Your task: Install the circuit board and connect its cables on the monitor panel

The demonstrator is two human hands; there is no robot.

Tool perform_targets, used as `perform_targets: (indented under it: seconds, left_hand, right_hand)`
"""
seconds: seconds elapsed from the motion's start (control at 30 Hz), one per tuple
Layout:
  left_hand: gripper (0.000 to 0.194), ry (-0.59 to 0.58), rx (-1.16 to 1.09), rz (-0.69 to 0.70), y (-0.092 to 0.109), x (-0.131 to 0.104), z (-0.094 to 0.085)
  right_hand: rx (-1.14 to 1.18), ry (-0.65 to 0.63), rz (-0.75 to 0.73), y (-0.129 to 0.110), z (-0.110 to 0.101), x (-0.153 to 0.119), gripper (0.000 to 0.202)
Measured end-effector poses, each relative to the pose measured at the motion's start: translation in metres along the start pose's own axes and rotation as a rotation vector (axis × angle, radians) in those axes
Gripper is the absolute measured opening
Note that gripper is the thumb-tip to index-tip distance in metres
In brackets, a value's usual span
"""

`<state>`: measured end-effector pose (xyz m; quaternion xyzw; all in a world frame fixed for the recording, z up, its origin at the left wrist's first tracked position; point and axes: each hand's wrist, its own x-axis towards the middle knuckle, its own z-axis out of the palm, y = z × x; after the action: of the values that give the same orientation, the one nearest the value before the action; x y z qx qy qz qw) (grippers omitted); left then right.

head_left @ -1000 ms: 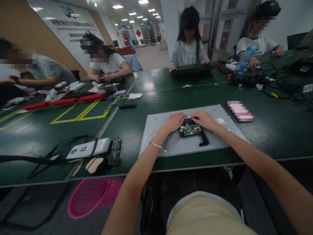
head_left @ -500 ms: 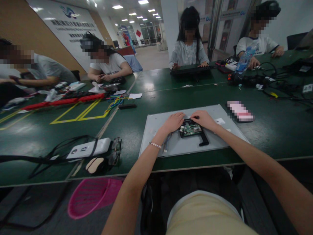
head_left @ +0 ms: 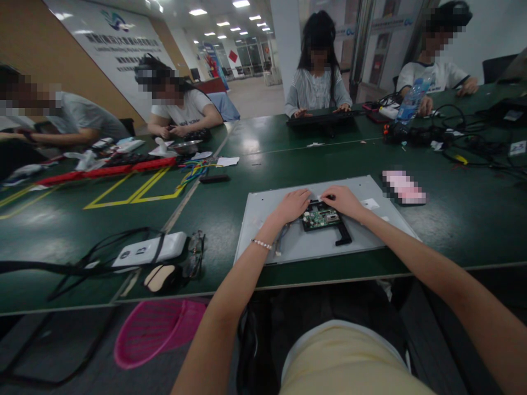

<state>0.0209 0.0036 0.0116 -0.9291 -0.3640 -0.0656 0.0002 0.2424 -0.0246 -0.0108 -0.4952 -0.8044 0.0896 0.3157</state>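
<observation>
A green circuit board (head_left: 321, 218) sits in a black plastic frame (head_left: 344, 236) on a flat grey metal panel (head_left: 288, 248). My left hand (head_left: 293, 205) grips the frame's far left corner, its fingers bent over the edge. At the far right corner, my right hand (head_left: 342, 201) pinches the frame's black top edge between thumb and fingers. The fingertips of both hands partly cover that edge. A thin grey cable (head_left: 281, 237) lies on the panel beside my left wrist.
Right of the panel lies a pink phone (head_left: 404, 187). To the left are eyeglasses (head_left: 195, 253), a computer mouse (head_left: 161, 277) and a white power strip (head_left: 152, 250) with black cables. A pink basket (head_left: 158, 332) stands below the table edge. Several people sit across the table.
My hands, the frame and the board stay practically in place. Across the table, one person's hand has shifted slightly over a dark keyboard-like object.
</observation>
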Motion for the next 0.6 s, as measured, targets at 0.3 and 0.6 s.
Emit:
perform_targets:
  seconds: [0.3, 0.6]
  left_hand:
    - [0.040, 0.003, 0.003, -0.003, -0.0002, 0.0003, 0.0019]
    - [0.041, 0.010, 0.017, 0.006, -0.0021, 0.0008, 0.0036]
  right_hand:
    - [-0.038, -0.010, -0.011, -0.0003, 0.0005, 0.0000, 0.017]
    - [-0.048, -0.012, -0.001, -0.0009, 0.0002, -0.0005, 0.018]
